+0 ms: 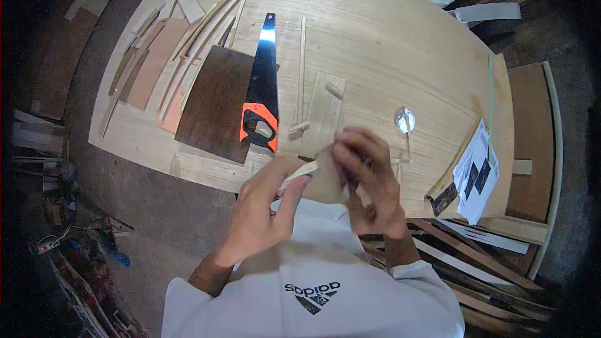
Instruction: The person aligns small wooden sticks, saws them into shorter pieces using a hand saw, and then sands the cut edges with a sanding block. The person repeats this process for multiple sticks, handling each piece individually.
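Note:
In front of my chest, at the near edge of the table, my left hand (260,203) pinches a small pale wooden piece (299,176) between thumb and fingers. Close to its right end is my right hand (369,172), its fingers curled and smeared by motion. They seem to grip a blurred tan flat piece (328,174) against the wood; its kind cannot be made out. Just beyond my hands lies a handsaw (259,128) with an orange and black handle, its blade pointing away. Right of it are a narrow pale board (323,109), a short wooden block (334,90) on that board and a small stick (299,128).
A dark brown board (213,103) lies partly under the saw. Thin wooden strips (213,15) and offcuts cover the table's left side. Rightward are a shiny round thing (404,120), paper sheets (476,178) and a dark-ended tool (444,198). Planks (482,263) are stacked below the right edge.

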Demonstrator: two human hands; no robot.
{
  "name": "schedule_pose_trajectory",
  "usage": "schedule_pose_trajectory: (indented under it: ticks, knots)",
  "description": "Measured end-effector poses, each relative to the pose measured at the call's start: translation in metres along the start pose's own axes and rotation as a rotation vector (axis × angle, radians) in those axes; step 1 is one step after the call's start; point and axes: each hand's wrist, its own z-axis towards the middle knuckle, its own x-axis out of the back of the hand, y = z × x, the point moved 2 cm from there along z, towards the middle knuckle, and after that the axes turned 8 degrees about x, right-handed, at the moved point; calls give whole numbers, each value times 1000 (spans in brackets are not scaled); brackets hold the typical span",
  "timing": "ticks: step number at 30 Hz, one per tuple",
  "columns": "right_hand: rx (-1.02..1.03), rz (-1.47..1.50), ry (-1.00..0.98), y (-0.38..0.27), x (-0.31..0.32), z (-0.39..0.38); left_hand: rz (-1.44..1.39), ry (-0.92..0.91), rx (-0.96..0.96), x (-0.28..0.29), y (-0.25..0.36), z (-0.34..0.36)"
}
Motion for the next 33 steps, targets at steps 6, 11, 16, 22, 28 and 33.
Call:
schedule_pose_trajectory:
  ticks: [6,11,16,22,28,33]
  knots:
    - [-156,-107,-30,36,-6,-10,-5,-54,-34,9,6,2]
    - [-187,274,191,15,-5,-8,-83,-98,137,3,6,3]
    - [-4,208,42,3,-7,-3,-99,-162,111,-1,-13,3]
    - [-23,229,-20,11,-13,-7,-311,-140,141,-8,-20,3]
    - [-187,387,47,12,-13,-7,-358,-201,243,-13,-28,-2]
    - [79,59,-10,12,-15,2,-351,-156,205,-12,-28,-4]
